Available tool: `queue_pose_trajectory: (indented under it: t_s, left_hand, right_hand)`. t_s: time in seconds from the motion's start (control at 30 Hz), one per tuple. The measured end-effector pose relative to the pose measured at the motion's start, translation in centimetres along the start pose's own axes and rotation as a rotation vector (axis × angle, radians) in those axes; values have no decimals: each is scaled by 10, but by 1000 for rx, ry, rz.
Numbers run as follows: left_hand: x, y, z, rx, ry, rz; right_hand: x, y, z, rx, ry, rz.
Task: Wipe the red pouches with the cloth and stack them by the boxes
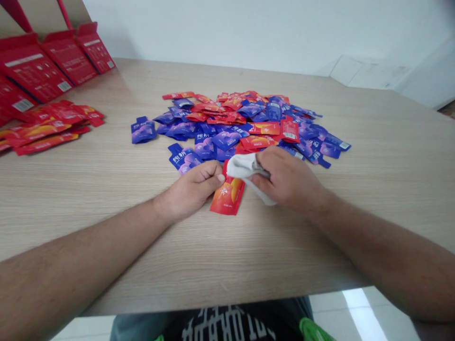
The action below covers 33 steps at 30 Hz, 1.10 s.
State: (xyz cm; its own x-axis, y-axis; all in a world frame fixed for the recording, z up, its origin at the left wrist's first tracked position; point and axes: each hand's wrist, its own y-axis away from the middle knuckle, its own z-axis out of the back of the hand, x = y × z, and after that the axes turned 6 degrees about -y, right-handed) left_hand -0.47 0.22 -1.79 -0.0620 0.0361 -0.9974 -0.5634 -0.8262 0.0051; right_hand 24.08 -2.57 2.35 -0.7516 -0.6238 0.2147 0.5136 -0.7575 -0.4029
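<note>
Below the hands, past the near edge of the bench (220, 279), part of a dark garment (227, 327) with pale lettering shows, and something green (314, 330) sits under the right side. On the bench side of that edge, the two hands are near each other but apart. The left hand (195, 188) pinches a red packet (227, 201) at its upper left edge, thumb against it; the packet is between the hands, its bottom end toward the body. The right hand (289, 175) is closed around a white cloth (241, 164), which hides part of the packet's top. Just beyond both hands spreads a loose heap (227, 137) of purple and red packets, many overlapping. Beyond the left hand, a single purple packet (143, 131) sits at the heap's left end. Well to the left of that hand is a stack of red packets (46, 130), with red boxes (69, 59) standing behind it. Farthest from the hands is a white wall (227, 35).
</note>
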Motion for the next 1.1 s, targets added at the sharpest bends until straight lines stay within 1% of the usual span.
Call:
queue_pose_trajectory:
  t_s: [0.03,0.07,0.1,0.2,0.23,0.27,0.3,0.4,0.43,0.47,0.57,0.6,0.63,0.67,0.73,0.77,0.8,0.83,0.93,0.97,1.0,1.1]
  left_hand:
    - [0,0,0,-1,-1,5]
    - [0,0,0,-1,-11,6]
    - [0,0,0,-3,-28,3]
    - [-1,0,0,0,-80,-17]
    - [-2,0,0,-1,-81,-20]
    - [-2,0,0,0,-74,-16]
    - [-2,0,0,1,-60,-7]
    - [-2,1,-1,-2,-17,17]
    - [-2,1,-1,-2,-19,15]
    - [-2,0,-1,-2,-26,7]
    - [-2,0,0,5,-67,-22]
    - [-2,0,1,8,-77,-27]
    - [-1,0,1,9,-80,-26]
    - [-1,0,1,9,-76,-19]
    - [-1,0,1,5,-54,-2]
    - [-1,0,1,5,-48,2]
    - [-1,0,1,3,-51,-1]
    - [-1,0,0,0,-61,-10]
    - [-2,0,0,-5,-94,-35]
    - [-2,0,0,-4,-95,-39]
    - [-2,0,0,-1,-91,-37]
    - [-1,0,0,0,-71,-16]
  right_hand:
    - [-2,-1,0,-38,11,-45]
    - [-3,-1,0,-47,13,-61]
    - [-1,-1,0,-20,4,-38]
    - [10,2,0,178,-40,160]
    - [13,2,0,213,-42,190]
    - [13,2,0,216,-38,190]
    - [12,2,0,183,-25,150]
    - [5,0,2,16,24,-28]
    - [4,0,2,-1,29,-45]
    - [5,0,2,17,24,-24]
    - [14,2,2,186,-21,171]
    - [16,3,2,221,-27,210]
    - [16,3,2,220,-22,208]
    - [15,2,2,184,-8,165]
    - [9,1,3,63,31,22]
    - [7,1,3,18,45,-29]
    - [7,1,3,4,48,-45]
    - [7,1,3,29,40,-16]
    - [13,3,2,204,-10,187]
    - [13,3,1,229,-17,215]
    - [12,3,1,221,-16,201]
    - [4,1,2,44,34,8]
